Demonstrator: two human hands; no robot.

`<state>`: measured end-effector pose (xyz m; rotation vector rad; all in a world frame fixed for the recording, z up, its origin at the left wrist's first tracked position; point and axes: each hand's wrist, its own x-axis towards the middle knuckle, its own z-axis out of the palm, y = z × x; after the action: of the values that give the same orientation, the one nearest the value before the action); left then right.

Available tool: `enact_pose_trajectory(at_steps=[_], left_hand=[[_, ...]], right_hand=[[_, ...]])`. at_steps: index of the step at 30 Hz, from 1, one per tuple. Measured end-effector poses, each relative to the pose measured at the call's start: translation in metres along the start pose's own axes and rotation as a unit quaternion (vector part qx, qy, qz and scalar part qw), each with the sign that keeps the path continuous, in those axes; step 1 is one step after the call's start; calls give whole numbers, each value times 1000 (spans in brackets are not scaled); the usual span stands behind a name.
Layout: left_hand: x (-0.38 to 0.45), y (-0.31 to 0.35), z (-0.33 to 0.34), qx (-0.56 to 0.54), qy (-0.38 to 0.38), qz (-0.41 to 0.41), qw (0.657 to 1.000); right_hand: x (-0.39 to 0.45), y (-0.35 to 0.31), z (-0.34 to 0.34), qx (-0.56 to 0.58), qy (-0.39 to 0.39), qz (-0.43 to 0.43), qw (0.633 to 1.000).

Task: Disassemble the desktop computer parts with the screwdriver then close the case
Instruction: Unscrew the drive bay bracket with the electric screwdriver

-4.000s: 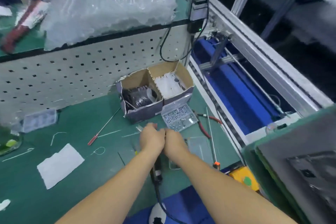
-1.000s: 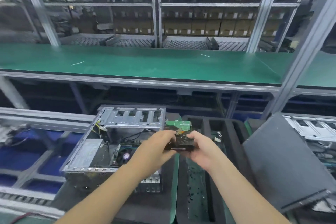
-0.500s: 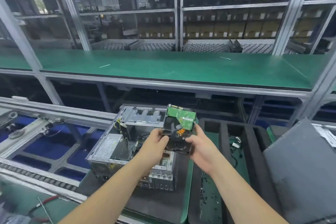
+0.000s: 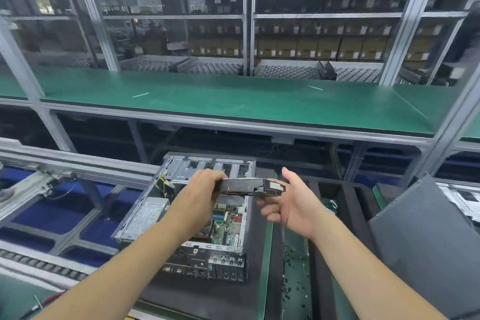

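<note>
A long green-topped metal-framed surface (image 4: 233, 101) spans the scene. Below its near edge, an open grey steel desktop computer case (image 4: 181, 215) lies on a black foam tray (image 4: 257, 254), its green motherboard exposed. A flat black metal hard drive (image 4: 249, 186), half a second ago tilted up with its green circuit board showing, is now turned level and edge-on above the case. This suggests it is removed and ready to set aside. The left hand (image 4: 200, 189) has a curled grip on the drive's left end. The right hand (image 4: 291, 202) is relaxed and wide, fingertips only touching its right end.
</note>
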<state>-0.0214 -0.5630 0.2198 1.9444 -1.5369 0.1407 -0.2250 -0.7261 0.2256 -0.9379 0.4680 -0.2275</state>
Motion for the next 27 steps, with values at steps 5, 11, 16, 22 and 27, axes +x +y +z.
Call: enact_pose_trajectory(at_steps=[5,11,16,22,27], left_hand=[[6,-12,1,29,37,77,996],[20,-13,-16,-114,-31,15,993],[48,-11,-46,-213,-196,-72,954],[58,-23,-63,-246,-271,-133,921],[67,-27,-63,-299,-314,-171,885]], right_hand=[[5,-7,10,-48,38,30,998],[8,-3,1,-145,-3,52,988],[14,6,0,-88,-12,12,996],[19,1,5,-72,-20,19,997],[10,-7,11,-199,-23,6,980]])
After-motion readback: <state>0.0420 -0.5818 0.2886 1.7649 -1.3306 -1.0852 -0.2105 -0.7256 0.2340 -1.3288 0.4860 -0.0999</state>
